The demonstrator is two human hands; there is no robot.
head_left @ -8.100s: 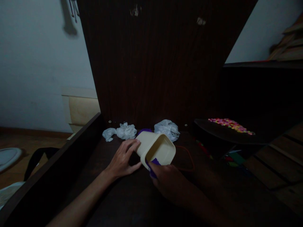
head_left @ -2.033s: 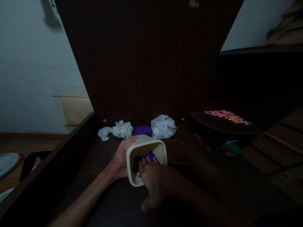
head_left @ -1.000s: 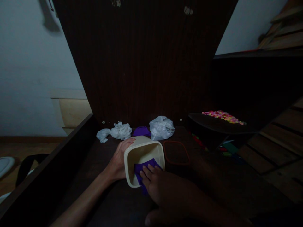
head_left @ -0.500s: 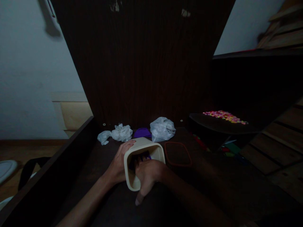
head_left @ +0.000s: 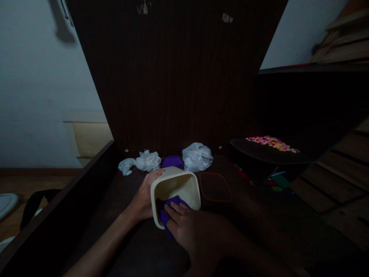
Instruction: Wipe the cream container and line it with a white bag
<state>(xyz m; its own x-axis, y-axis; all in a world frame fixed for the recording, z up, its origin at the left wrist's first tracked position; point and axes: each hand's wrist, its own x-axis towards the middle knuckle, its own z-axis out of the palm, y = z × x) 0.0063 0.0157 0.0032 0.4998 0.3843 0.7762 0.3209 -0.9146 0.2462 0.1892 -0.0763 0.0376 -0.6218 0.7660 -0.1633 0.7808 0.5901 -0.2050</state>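
Note:
A cream square plastic container [head_left: 184, 184] lies tipped on its side on the dark tabletop [head_left: 132, 246], its open mouth facing me. My left hand [head_left: 144, 196] is wrapped round its left wall and holds it steady. My right hand [head_left: 190, 227] presses a purple cloth [head_left: 168, 206] against the inside of the container near the lower rim; its fingers lie close together on the cloth. A red-rimmed lid [head_left: 215, 187] lies flat just right of the container.
Crumpled white plastic bags [head_left: 148, 161] [head_left: 197, 157] and another purple cloth [head_left: 172, 161] lie at the back by the dark wooden panel [head_left: 178, 77]. A dark tray with colourful small pieces [head_left: 271, 142] stands at the right. A raised wooden edge [head_left: 66, 207] runs along the left.
My right hand has drawn back from deep inside the container to its lower rim, bringing the purple cloth with it. My left hand keeps its hold on the container.

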